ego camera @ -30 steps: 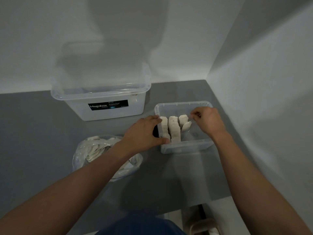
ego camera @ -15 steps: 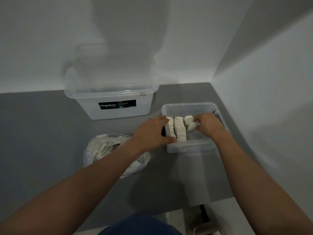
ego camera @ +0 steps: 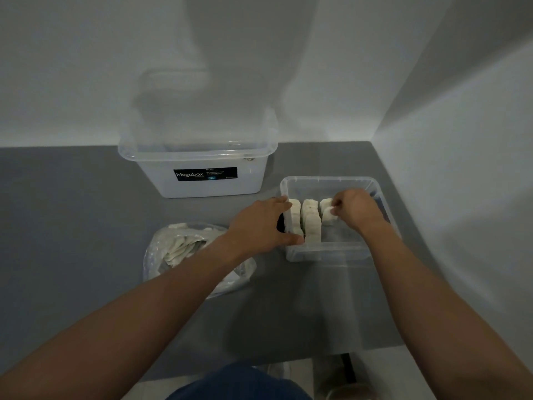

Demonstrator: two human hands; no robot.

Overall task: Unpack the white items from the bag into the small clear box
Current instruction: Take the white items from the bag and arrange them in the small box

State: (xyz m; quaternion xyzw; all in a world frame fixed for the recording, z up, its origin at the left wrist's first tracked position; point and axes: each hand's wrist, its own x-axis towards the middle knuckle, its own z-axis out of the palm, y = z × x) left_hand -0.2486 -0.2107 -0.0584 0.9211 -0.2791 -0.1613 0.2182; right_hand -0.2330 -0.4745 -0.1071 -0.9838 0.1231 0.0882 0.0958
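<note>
The small clear box (ego camera: 326, 253) stands on the grey table right of centre. Inside it, several white items (ego camera: 311, 223) stand upright in rows along its left side. My right hand (ego camera: 356, 210) is inside the box and pinches one white item (ego camera: 328, 216) at the end of the third row. My left hand (ego camera: 261, 226) grips the box's left wall, thumb at the near corner. A clear plastic bag (ego camera: 178, 249) with more white items lies left of the box, partly under my left forearm.
A larger clear tub (ego camera: 202, 171) with a black "Megabox" label stands at the back, its lid leaning on the wall. White walls close off the back and right side. The table's front edge runs near my legs.
My right hand has moved left and down inside the box, bringing the white item against the row. My left hand has stayed on the box's left wall.
</note>
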